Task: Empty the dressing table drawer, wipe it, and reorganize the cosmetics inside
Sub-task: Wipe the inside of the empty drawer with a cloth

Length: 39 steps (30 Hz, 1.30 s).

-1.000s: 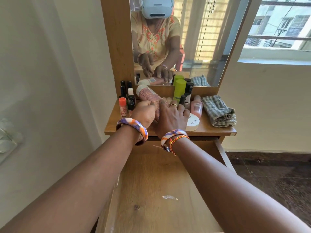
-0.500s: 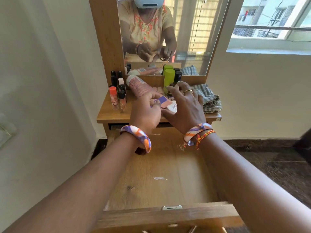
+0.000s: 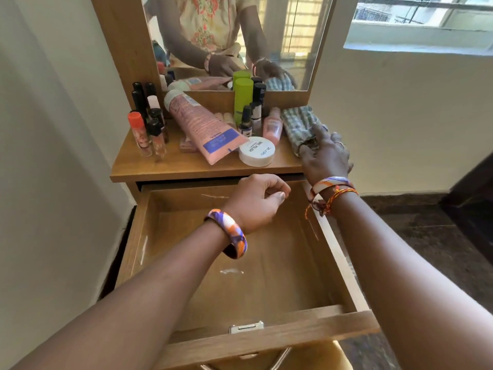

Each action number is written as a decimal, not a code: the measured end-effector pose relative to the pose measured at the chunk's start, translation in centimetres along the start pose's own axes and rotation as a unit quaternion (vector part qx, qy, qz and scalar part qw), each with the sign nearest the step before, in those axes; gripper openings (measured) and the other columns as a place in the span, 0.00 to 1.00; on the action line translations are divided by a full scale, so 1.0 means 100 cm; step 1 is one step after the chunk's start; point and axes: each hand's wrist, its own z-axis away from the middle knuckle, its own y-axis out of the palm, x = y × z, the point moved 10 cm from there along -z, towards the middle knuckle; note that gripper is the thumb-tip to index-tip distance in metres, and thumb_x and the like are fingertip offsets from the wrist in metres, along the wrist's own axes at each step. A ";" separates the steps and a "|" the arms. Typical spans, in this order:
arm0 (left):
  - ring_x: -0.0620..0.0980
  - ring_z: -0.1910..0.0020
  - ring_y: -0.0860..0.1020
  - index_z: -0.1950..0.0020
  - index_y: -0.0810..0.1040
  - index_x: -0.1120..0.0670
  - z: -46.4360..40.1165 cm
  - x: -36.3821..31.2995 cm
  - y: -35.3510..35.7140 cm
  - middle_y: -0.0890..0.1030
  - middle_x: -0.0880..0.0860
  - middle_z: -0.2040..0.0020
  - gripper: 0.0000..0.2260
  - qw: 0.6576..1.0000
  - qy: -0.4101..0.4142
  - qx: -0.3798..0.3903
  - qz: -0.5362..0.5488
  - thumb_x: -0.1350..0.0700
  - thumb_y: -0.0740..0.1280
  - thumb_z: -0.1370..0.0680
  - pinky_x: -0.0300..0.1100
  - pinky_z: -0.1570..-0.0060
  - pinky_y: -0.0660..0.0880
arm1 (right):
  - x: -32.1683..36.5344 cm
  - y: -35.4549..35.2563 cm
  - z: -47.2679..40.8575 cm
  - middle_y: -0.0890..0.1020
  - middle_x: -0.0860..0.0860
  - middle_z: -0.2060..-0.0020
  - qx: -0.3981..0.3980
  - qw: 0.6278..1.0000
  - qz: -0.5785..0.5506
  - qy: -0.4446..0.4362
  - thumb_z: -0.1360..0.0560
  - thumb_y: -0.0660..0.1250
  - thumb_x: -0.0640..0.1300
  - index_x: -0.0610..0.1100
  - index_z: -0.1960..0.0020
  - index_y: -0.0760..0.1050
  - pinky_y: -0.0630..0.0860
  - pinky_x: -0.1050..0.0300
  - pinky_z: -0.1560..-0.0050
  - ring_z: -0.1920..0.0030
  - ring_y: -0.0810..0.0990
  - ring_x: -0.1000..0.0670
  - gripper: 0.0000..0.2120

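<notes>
The wooden drawer [image 3: 344, 265] is pulled out and holds nothing; a white smear marks its floor. My left hand [image 3: 257, 200] hovers over its back part, fingers curled loosely with nothing in them. My right hand [image 3: 324, 153] rests on the checked cloth [image 3: 297, 121] at the right end of the dressing table top [image 3: 170, 166], fingers spread on it. The cosmetics stand on that top: a big pink tube [image 3: 202, 126] lying down, a round white jar [image 3: 256, 151], a green bottle [image 3: 243, 96], a small pink bottle [image 3: 272, 125] and several dark vials [image 3: 145, 108].
A mirror [image 3: 240, 38] rises behind the table top and reflects a person's arms. A white wall [image 3: 53, 156] runs close along the left side. A window [image 3: 418, 20] sits at the upper right, with dark floor [image 3: 426, 241] to the right of the drawer.
Both hands have let go of the pink tube, which now lies on the table top. My left hand drew back over the drawer; my right hand moved right onto the checked cloth.
</notes>
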 end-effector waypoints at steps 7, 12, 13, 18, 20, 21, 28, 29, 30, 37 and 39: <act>0.49 0.49 0.80 0.47 0.81 0.57 -0.013 0.003 0.002 0.83 0.54 0.49 0.07 1.000 -0.010 0.007 0.019 0.60 0.64 0.22 0.39 0.48 0.77 | 0.000 -0.021 -0.014 0.72 0.43 0.39 -0.065 0.998 0.012 -0.015 0.25 0.60 0.39 0.48 0.37 0.72 0.65 0.47 0.36 0.37 0.71 0.40 0.17; 0.46 0.52 0.78 0.46 0.79 0.56 -0.015 0.003 0.004 0.81 0.53 0.49 0.07 0.998 -0.018 0.021 0.053 0.59 0.65 0.22 0.33 0.58 0.74 | -0.003 -0.050 -0.014 0.78 0.42 0.43 -0.119 0.979 -0.165 -0.015 0.22 0.59 0.40 0.39 0.39 0.74 0.70 0.57 0.45 0.43 0.76 0.43 0.13; 0.46 0.51 0.78 0.45 0.79 0.56 -0.014 0.000 0.004 0.80 0.52 0.50 0.08 0.997 -0.020 0.027 0.066 0.59 0.65 0.22 0.34 0.57 0.75 | -0.005 -0.058 -0.010 0.79 0.43 0.47 -0.143 0.963 -0.227 -0.011 0.22 0.58 0.39 0.38 0.40 0.73 0.70 0.61 0.50 0.48 0.77 0.46 0.13; 0.50 0.32 0.70 0.27 0.61 0.52 -0.009 -0.031 0.006 0.67 0.52 0.29 0.35 0.996 0.014 0.057 0.065 0.50 0.73 0.29 0.50 0.35 0.71 | -0.013 -0.100 0.020 0.73 0.54 0.67 -0.248 0.845 -0.474 0.013 0.23 0.58 0.39 0.40 0.57 0.72 0.66 0.74 0.73 0.67 0.70 0.58 0.06; 0.50 0.27 0.61 0.24 0.51 0.49 -0.008 -0.050 0.004 0.57 0.49 0.25 0.49 0.997 0.051 0.046 0.046 0.44 0.76 0.37 0.51 0.30 0.66 | -0.004 -0.111 0.030 0.72 0.58 0.74 -0.230 0.828 -0.511 -0.007 0.29 0.59 0.44 0.45 0.67 0.71 0.67 0.68 0.73 0.70 0.70 0.58 0.09; 0.49 0.26 0.58 0.24 0.49 0.47 -0.006 -0.060 0.002 0.56 0.47 0.24 0.53 0.996 0.071 0.037 0.040 0.42 0.77 0.40 0.51 0.29 0.64 | 0.002 -0.114 0.032 0.72 0.59 0.77 -0.215 0.825 -0.522 -0.018 0.32 0.59 0.46 0.47 0.71 0.69 0.67 0.65 0.72 0.72 0.69 0.56 0.09; 0.50 0.34 0.72 0.33 0.68 0.47 0.017 -0.079 -0.014 0.75 0.49 0.36 0.48 0.959 0.107 0.052 0.256 0.34 0.76 0.50 0.49 0.39 0.74 | 0.011 -0.092 0.035 0.74 0.45 0.70 -0.057 0.833 -0.548 0.040 0.39 0.64 0.48 0.42 0.70 0.74 0.70 0.53 0.65 0.66 0.72 0.47 0.09; 0.50 0.38 0.76 0.36 0.71 0.47 0.022 -0.076 -0.013 0.77 0.49 0.39 0.44 0.942 0.093 0.073 0.315 0.36 0.77 0.49 0.47 0.43 0.77 | 0.009 -0.075 0.036 0.76 0.44 0.68 -0.003 0.829 -0.555 0.068 0.40 0.64 0.47 0.40 0.67 0.76 0.72 0.53 0.64 0.65 0.74 0.46 0.10; 0.49 0.43 0.79 0.40 0.73 0.47 0.028 -0.072 -0.012 0.79 0.49 0.42 0.40 0.928 0.078 0.091 0.354 0.38 0.77 0.49 0.45 0.47 0.79 | 0.013 -0.061 0.042 0.80 0.40 0.64 0.059 0.815 -0.568 0.100 0.40 0.65 0.46 0.37 0.61 0.78 0.75 0.51 0.61 0.63 0.77 0.44 0.14; 0.48 0.56 0.81 0.38 0.74 0.59 0.060 -0.005 0.004 0.81 0.53 0.54 0.16 0.933 -0.099 0.040 0.344 0.62 0.67 0.25 0.41 0.54 0.78 | -0.016 0.029 0.077 0.71 0.48 0.76 0.256 0.821 -0.478 0.178 0.28 0.68 0.49 0.43 0.65 0.73 0.66 0.68 0.78 0.83 0.67 0.54 0.12; 0.55 0.50 0.78 0.38 0.74 0.65 0.068 0.017 0.001 0.81 0.56 0.54 0.15 0.920 -0.184 0.029 0.346 0.62 0.66 0.23 0.46 0.47 0.76 | -0.008 0.021 0.082 0.68 0.51 0.74 0.264 0.853 -0.429 0.136 0.28 0.69 0.52 0.47 0.65 0.69 0.63 0.66 0.75 0.80 0.66 0.55 0.13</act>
